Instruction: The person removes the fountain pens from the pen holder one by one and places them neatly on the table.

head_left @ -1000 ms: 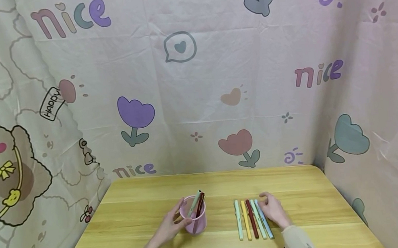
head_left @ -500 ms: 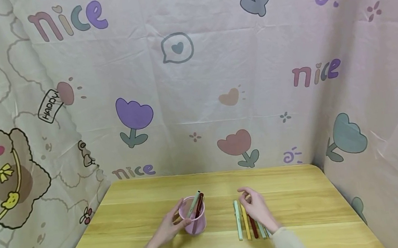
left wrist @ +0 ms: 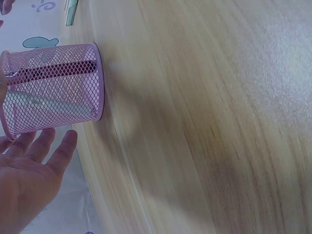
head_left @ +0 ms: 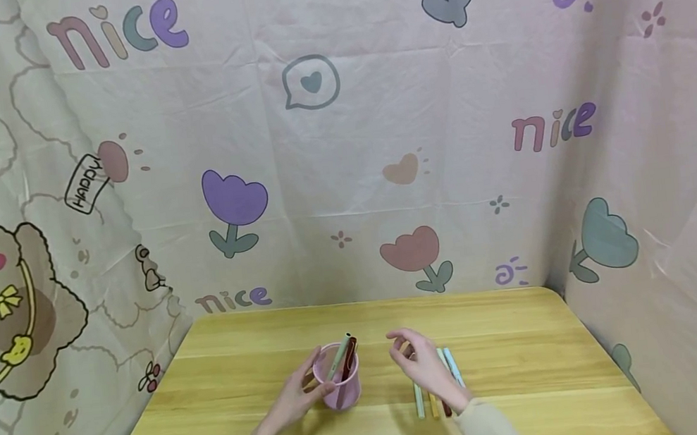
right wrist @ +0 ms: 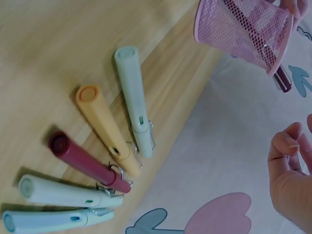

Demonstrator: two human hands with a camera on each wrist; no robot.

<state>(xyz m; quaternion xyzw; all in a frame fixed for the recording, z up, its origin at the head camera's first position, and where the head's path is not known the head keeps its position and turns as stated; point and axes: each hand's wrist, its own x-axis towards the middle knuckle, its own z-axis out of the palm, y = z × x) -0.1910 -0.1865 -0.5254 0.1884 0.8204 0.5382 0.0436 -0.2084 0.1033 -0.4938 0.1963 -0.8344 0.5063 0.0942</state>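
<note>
A pink mesh pen holder (head_left: 345, 398) stands left of centre on the table, held near its rim by the thumb and fingers of my left hand (head_left: 288, 402). Inside lean a mint pen (head_left: 338, 357) and a dark red pen (head_left: 349, 360). My right hand (head_left: 426, 365), fingers loosely curled around nothing, hangs over the row of pens and partly hides it. In the right wrist view that row runs from a mint pen (right wrist: 131, 95) through a yellow pen (right wrist: 106, 126), a dark red pen (right wrist: 87, 162) and another mint pen (right wrist: 66, 191) to a light blue pen (right wrist: 51, 220).
The wooden table (head_left: 242, 356) ends at a patterned cloth backdrop (head_left: 319, 178) behind it. More of this cloth hangs along the left and right sides.
My right hand has moved left from beside the light blue pen, across the row, toward the pen holder. The left hand keeps its hold on the pen holder.
</note>
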